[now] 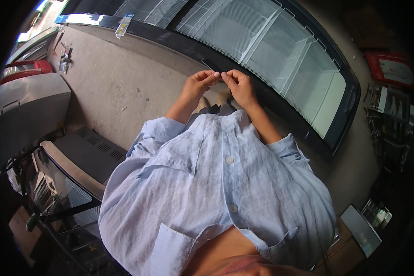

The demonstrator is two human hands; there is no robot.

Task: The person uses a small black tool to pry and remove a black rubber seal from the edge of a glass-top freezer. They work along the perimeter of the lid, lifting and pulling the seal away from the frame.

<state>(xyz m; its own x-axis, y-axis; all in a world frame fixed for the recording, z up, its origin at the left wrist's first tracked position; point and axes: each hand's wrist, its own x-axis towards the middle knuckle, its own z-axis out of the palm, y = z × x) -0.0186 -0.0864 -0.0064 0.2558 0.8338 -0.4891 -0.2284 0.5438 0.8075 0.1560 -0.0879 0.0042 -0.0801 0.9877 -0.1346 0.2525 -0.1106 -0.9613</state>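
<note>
My left hand (199, 85) and my right hand (241, 87) are raised in front of my shirt, close together. Thumb and forefinger are pinched on each, and the fingertips almost meet. Anything between them is too small to make out. Just beyond the fingertips shows a short dark strip (209, 64); whether it touches my fingers I cannot tell. Behind my hands stretches a long, dark-framed chest freezer (188, 43) with white wire baskets (257, 39) inside. On its frame towards the left lies a small packet (123, 26) with a blue top.
Concrete floor (119, 78) runs between me and the freezer. At left stand a grey metal cabinet (30, 99) and a dark vented unit (94, 149) beside a cluttered rack (50, 184). A red-framed item (391, 69) and stacked goods (393, 108) are at the far right.
</note>
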